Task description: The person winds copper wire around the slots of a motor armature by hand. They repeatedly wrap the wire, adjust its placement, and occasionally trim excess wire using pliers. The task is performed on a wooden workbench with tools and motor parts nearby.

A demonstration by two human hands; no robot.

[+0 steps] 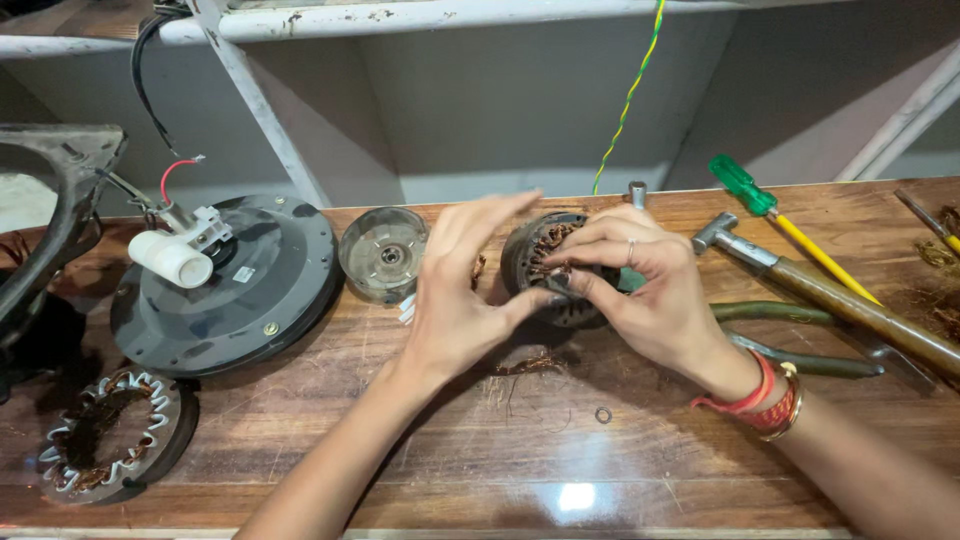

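A round dark motor stator [537, 262] with copper windings stands tilted on the wooden bench [560, 450] at the centre. My right hand [640, 290], with a ring and red and gold bangles, pinches at the copper wire on the stator's upper face. My left hand [455, 290] rests against the stator's left side, thumb touching its lower edge and fingers spread apart. Loose copper strands [530, 366] lie on the bench just below my hands.
A black round motor housing [240, 290] with a white capacitor [170, 258] sits left. A grey disc cover [383, 252], another wound stator [110, 435], a hammer [830, 295], pliers [800, 340], a green screwdriver [775, 215] and a small washer [603, 414] lie around.
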